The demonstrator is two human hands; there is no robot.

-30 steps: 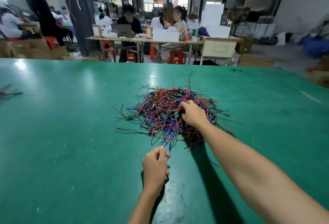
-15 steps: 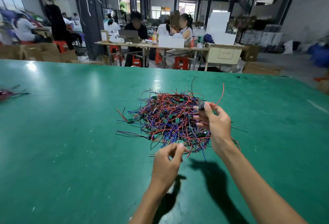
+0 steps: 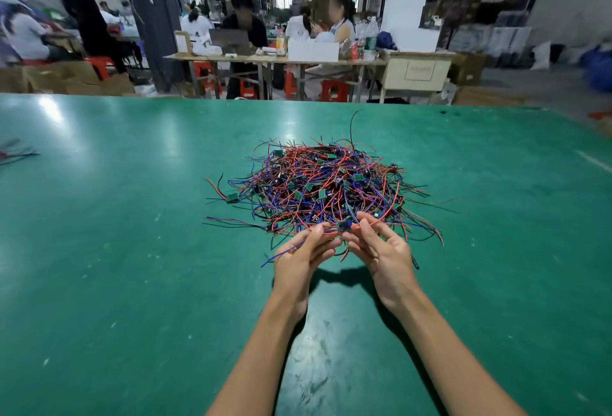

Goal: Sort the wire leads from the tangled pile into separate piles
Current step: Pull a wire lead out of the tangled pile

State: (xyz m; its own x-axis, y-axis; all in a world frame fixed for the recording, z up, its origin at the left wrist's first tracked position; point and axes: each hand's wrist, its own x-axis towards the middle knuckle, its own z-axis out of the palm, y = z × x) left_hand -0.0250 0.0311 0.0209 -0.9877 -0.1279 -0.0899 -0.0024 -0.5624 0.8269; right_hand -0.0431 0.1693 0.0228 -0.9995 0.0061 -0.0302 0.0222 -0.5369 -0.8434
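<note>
A tangled pile of red, blue and black wire leads (image 3: 326, 185) with small green boards lies mid-table. At its near edge both hands are raised, palms up. Between them is one wire lead with a small board (image 3: 341, 225). My left hand (image 3: 303, 258) pinches its blue end, which trails down to the left. My right hand (image 3: 381, 255) pinches its red end, which runs up to the right. The lead's far parts blend into the pile behind it.
The green table (image 3: 132, 250) stretches wide on all sides. A small bunch of wires (image 3: 15, 154) lies at the far left edge. Beyond the table's far edge, people sit at a workbench (image 3: 275, 58) with boxes and bottles.
My right hand lifted a lead out of the pile and brought it toward me. My left hand rose from the table, turned palm up and took hold of the lead's other end.
</note>
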